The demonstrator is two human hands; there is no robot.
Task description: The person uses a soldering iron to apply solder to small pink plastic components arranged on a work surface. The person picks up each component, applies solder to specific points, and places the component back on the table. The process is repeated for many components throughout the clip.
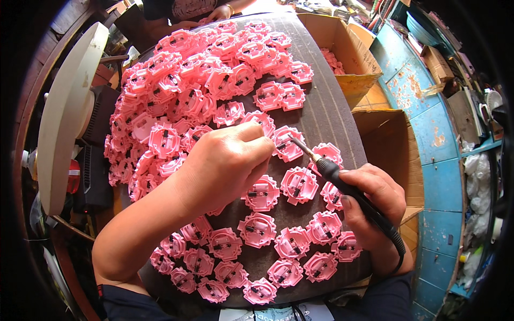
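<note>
My right hand (377, 200) grips a black-handled soldering iron (350, 184) with a metal shaft, its cable running down by my wrist. The iron's tip reaches over a pink plastic part (286, 152) that has small dark pieces in its middle; whether they touch cannot be made out. Just left of that part, my left hand (238, 150) is closed, its fingertips hidden behind the knuckles, so what it holds does not show. Similar pink parts lie singly around both hands, such as one part (299, 185) below the iron.
A large heap of pink parts (176, 80) covers the far left of the dark table (326, 96). Cardboard boxes (369, 77) stand along its right side. Across the table, another person's hand (219, 13) shows. A round whitish panel (69, 117) stands at the left.
</note>
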